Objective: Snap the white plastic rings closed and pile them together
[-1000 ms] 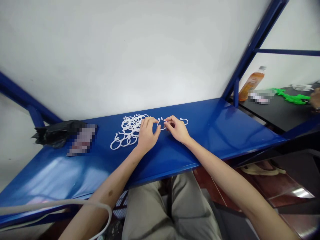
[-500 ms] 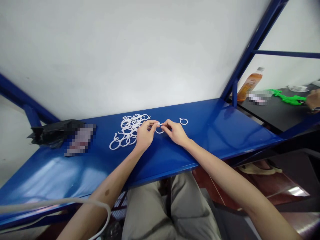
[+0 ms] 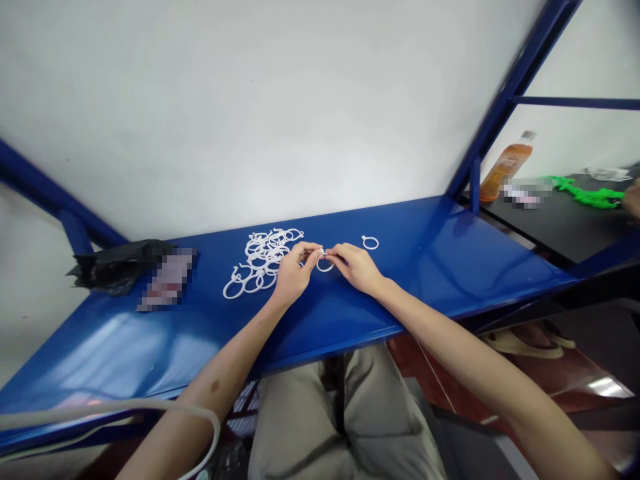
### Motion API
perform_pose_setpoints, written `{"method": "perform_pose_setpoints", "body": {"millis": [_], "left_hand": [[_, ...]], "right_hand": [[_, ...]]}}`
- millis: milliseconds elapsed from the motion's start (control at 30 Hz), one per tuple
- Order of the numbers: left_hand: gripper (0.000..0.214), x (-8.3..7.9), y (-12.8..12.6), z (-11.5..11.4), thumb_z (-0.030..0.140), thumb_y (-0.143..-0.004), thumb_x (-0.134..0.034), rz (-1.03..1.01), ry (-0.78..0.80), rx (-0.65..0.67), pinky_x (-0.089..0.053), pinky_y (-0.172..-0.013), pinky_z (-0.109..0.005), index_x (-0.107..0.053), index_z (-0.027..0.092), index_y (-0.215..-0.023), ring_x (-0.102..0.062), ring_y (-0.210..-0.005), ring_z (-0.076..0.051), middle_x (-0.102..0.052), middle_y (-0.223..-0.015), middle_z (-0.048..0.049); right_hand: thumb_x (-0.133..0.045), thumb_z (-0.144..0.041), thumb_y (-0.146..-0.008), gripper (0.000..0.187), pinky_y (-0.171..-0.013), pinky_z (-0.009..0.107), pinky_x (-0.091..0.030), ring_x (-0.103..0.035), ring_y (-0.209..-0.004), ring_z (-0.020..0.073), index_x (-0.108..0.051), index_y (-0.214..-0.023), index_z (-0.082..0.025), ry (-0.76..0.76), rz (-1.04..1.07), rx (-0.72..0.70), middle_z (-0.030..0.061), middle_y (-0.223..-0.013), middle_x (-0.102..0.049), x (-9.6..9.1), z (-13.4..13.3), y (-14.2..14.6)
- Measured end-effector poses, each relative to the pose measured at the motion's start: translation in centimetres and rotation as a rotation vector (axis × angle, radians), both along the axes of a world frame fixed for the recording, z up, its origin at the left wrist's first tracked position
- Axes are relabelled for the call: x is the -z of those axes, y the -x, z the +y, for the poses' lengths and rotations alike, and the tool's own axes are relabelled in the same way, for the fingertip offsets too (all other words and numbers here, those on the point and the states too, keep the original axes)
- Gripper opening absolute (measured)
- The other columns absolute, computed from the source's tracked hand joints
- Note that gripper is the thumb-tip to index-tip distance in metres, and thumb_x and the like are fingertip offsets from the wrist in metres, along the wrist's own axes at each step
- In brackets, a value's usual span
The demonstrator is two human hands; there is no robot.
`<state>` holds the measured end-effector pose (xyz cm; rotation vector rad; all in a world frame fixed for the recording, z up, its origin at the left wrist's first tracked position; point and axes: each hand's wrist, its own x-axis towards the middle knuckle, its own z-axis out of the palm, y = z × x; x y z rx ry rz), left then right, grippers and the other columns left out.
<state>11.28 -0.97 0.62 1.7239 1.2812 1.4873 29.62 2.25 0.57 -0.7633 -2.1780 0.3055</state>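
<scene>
Gleaming blue metal table, white wall, possibly tiled floor

Bright, even light falls from above; the glossy blue metal tabletop carries pale glare near left and far right. Shadows are faint. Edges bow with wide-angle distortion; focus stays sharp.

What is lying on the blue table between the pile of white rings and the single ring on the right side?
In the head view, both hands, left hand and right hand, pinch one white ring there.
</scene>
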Motion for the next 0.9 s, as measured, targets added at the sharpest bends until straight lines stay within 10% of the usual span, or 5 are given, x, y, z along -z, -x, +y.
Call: {"method": "perform_pose_setpoints", "body": {"millis": [300, 533, 900], "left_hand": [[0.048, 1.0, 4.0, 2.7, 0.038, -0.097, -0.041, 0.855, -0.087, -0.304, -0.026, -0.116, -0.061, -0.059, 0.015, -0.136, -0.037, -0.143, -0.039, -0.056, -0.146, -0.017], [0.04, 2.1, 4.6, 4.0, 0.032, -0.09, -0.048, 1.003, -0.105, -0.323, -0.023, -0.116, -0.064, -0.067, 0.017, -0.123, -0.049, -0.13, -0.04, -0.07, -0.119, -0.0169], [0.019, 0.8, 3.4, 2.1, 0.025, -0.093, -0.048, 0.931, -0.176, -0.269, -0.04, -0.094, -0.055, -0.066, 0.021, -0.088, -0.055, -0.104, -0.035, -0.07, -0.095, -0.0152]], "right_hand": [[-0.051, -0.023, -0.101, 0.019, -0.082, 0.037, -0.049, -0.06, -0.102, 0.0256, -0.07, -0.103, -0.022, 0.042, -0.15, 0.443, 0.0104, -0.106, -0.068, -0.5, 2.8, -1.8], [-0.05, -0.027, -0.098, 0.027, -0.087, 0.049, -0.045, -0.052, -0.103, 0.0332, -0.072, -0.111, -0.016, -0.052, -0.154, 0.732, 0.0191, -0.104, -0.067, 0.5, 4.5, -4.6], [-0.052, -0.025, -0.098, 0.021, -0.093, 0.047, -0.046, -0.052, -0.105, 0.0312, -0.069, -0.107, -0.019, -0.066, -0.196, 0.402, 0.0138, -0.106, -0.067, -0.2, 1.9, -1.5]]}}
